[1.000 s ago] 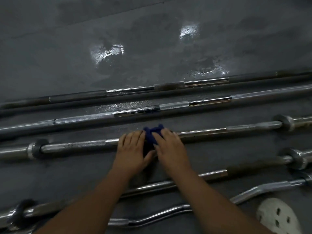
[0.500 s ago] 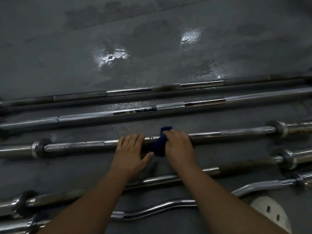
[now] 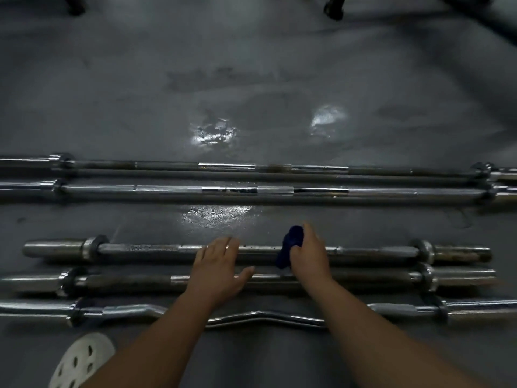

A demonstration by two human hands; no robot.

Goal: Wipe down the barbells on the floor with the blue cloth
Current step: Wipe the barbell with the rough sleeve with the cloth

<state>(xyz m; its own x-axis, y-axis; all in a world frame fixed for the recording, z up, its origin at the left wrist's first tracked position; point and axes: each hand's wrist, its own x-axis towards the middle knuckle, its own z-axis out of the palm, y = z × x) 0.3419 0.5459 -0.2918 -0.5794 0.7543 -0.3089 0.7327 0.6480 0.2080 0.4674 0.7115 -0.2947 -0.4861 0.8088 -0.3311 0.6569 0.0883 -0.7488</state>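
Observation:
Several chrome barbells lie side by side on the dark floor. The third one, a short straight barbell (image 3: 145, 249), runs under both my hands. My right hand (image 3: 309, 254) grips the bunched blue cloth (image 3: 289, 246) and holds it on this bar right of its middle. My left hand (image 3: 219, 266) rests flat on the same bar with straight fingers, a hand's width left of the cloth. Behind it lie two long barbells (image 3: 167, 189). In front lie another short straight bar (image 3: 126, 281) and a curl bar (image 3: 265, 317) with a wavy shaft.
A white perforated clog (image 3: 81, 359) shows at the bottom left. Wet shiny patches (image 3: 218, 214) mark the floor between the bars and beyond them. Dark equipment feet (image 3: 334, 7) stand at the top edge.
My right hand has slid the cloth to the right along the bar, away from my left hand. The view has pulled back, so the bars' ends and collars now show.

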